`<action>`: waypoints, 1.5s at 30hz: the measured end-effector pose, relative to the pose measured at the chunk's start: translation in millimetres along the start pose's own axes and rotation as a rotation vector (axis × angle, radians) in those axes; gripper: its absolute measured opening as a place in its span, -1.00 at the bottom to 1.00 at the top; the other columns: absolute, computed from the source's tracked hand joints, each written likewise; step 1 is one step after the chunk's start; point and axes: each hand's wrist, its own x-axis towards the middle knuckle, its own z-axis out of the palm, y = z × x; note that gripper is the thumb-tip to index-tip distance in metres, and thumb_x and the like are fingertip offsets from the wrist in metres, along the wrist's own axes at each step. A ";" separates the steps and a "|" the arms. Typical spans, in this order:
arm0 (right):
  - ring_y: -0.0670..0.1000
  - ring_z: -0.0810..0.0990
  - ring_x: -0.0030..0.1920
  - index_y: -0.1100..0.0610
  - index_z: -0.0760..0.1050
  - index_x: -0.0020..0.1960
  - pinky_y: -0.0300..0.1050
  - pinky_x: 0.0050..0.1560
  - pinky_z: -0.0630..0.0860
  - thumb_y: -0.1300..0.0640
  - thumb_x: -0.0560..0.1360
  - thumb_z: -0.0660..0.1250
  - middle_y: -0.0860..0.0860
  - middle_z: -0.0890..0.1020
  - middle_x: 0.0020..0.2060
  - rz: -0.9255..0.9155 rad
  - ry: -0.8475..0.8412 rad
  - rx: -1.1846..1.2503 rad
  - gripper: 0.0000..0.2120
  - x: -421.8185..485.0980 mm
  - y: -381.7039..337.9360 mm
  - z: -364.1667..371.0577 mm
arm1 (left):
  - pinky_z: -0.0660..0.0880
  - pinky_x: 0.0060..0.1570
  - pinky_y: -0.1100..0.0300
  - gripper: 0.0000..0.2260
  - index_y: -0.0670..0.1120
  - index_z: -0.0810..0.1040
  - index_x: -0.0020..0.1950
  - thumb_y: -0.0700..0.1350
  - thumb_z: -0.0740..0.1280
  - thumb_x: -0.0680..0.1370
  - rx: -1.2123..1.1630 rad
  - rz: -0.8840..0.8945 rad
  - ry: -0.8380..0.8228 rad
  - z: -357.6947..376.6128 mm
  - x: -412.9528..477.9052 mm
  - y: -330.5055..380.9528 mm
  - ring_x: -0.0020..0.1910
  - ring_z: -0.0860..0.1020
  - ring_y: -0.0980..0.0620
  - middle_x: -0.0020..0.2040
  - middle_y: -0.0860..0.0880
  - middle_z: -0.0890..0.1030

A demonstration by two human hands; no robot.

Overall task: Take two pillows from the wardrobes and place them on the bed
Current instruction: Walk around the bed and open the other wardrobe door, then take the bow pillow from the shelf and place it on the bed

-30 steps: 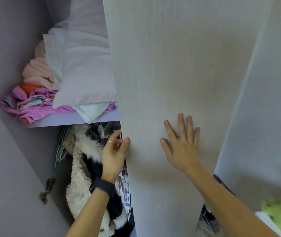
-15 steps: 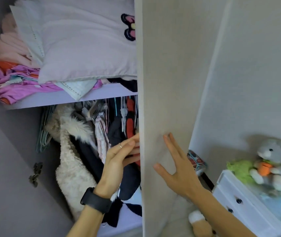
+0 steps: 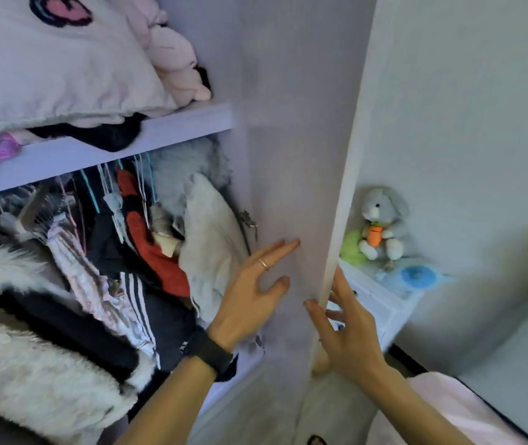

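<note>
A pale pillow [image 3: 50, 69] with a pink and black butterfly patch lies on the wardrobe's upper shelf [image 3: 102, 149]. A second grey-white pillow [image 3: 211, 245] stands on edge among the hanging clothes below. The wardrobe door [image 3: 301, 155] is swung wide open. My left hand [image 3: 256, 293] is spread flat against the door's inner face, with a ring and a black wristband. My right hand [image 3: 346, 326] has its fingers around the door's outer edge, thumb on the inside. Neither hand touches a pillow. A corner of the pink-covered bed [image 3: 442, 412] shows at the bottom right.
Coats, a furry white garment [image 3: 25, 348] and a red and black jacket [image 3: 150, 239] hang under the shelf. A pink plush toy [image 3: 176, 62] sits beside the top pillow. A white drawer unit [image 3: 394, 303] to the right carries a grey bunny toy [image 3: 381, 223].
The door has swung from nearly closed to wide open, exposing the shelf and the hanging clothes. My left hand went from the door's edge to its inner face; my right hand moved onto its outer edge.
</note>
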 end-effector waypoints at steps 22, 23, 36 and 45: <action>-0.24 0.48 0.20 -0.24 0.22 0.57 -0.39 0.22 0.39 0.08 0.61 0.30 -0.10 0.45 0.21 0.106 0.489 -0.321 -0.40 27.0 47.0 -61.0 | 0.42 0.39 -0.02 -0.12 0.22 -0.02 0.63 -0.21 0.40 0.47 0.503 0.218 -0.039 115.0 83.0 -39.2 0.53 0.25 -0.10 0.65 -0.03 0.00; -0.24 0.42 0.22 -0.18 0.29 0.55 -0.43 0.25 0.32 0.09 0.58 0.31 -0.08 0.43 0.19 0.051 0.511 -0.367 -0.42 20.4 45.6 -52.9 | 0.40 0.40 -0.01 -0.21 0.21 0.08 0.61 -0.18 0.38 0.49 0.540 0.206 -0.059 105.0 82.3 -43.8 0.50 0.29 -0.07 0.63 -0.03 0.11; 0.15 0.51 0.28 0.04 0.65 0.23 -0.37 0.33 0.29 0.21 0.53 0.45 0.06 0.54 0.32 -0.272 -0.044 -0.193 -0.71 101.0 -23.8 84.5 | 0.50 0.20 -0.06 -0.68 0.00 0.60 0.28 -0.12 0.38 0.52 0.758 -0.238 0.396 -104.7 10.3 -51.6 0.21 0.55 -0.14 0.26 -0.02 0.60; 0.07 0.45 0.37 0.02 0.62 0.28 -0.14 0.35 0.37 0.00 0.57 0.31 -0.01 0.54 0.34 -0.569 -0.060 -0.018 -0.68 227.1 -174.7 142.0 | 0.44 0.19 0.11 -0.68 0.01 0.60 0.27 -0.15 0.37 0.52 0.912 -0.097 0.795 -255.2 27.5 48.6 0.23 0.51 -0.03 0.26 0.01 0.59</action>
